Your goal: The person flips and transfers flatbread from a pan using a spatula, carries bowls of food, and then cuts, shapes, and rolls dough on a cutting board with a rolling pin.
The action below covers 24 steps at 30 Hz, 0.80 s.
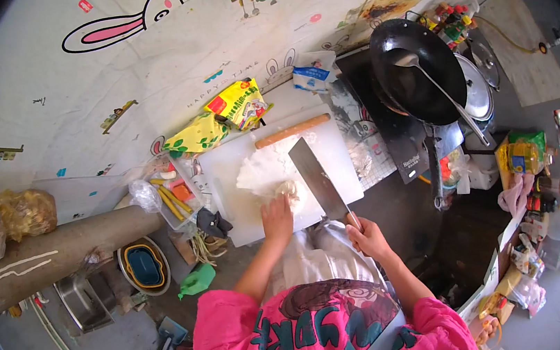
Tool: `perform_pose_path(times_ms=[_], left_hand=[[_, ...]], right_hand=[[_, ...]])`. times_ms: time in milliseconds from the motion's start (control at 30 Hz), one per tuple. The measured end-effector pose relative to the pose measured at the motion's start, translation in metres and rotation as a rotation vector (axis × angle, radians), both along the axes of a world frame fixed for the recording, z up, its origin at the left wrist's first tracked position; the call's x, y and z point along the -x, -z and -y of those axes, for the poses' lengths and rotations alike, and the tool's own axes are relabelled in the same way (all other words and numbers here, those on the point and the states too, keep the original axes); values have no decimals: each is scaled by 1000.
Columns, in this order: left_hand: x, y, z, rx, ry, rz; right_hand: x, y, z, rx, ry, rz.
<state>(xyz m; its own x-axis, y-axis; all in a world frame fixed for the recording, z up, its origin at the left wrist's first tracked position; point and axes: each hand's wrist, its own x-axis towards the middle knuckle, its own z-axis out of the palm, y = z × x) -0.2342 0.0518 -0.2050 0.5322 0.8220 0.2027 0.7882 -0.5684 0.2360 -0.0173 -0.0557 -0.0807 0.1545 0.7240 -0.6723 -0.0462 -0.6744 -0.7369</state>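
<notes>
A white cutting board (330, 158) dusted with flour lies in front of me. My left hand (277, 219) rests near its front edge, its fingers on a pale lump of dough (290, 191). Behind the dough spreads a patch of white flour (255, 167). My right hand (369, 237) is wrapped round the handle of a wide cleaver (319, 180), whose blade points up and left over the board, to the right of the dough. Across the back of the board lies a wooden rolling pin (293, 131).
Yellow packets (240, 105) and a blue-white packet (311, 79) stand behind the board. A black wok (417, 70) with a ladle sits on the cooktop at the right, its handle reaching forward. A plastic box (173, 201) with yellow items adjoins the board's left side.
</notes>
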Motion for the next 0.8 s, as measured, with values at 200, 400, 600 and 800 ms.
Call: perform_pose_path(times_ms=[200,400,600,800], left_hand=[[-8,-2,-11,96,140,-108],[-14,4,-24,261,125,-64],[-21,-14,0,91,-89,93],[-14,16,-37,616,-436,388]], right_hand=[[0,2,3,8,-37,61],[1,0,-1,6,-95,141],[0,5,-1,-10,-45,129],[1,-4,-2,32,12,41]])
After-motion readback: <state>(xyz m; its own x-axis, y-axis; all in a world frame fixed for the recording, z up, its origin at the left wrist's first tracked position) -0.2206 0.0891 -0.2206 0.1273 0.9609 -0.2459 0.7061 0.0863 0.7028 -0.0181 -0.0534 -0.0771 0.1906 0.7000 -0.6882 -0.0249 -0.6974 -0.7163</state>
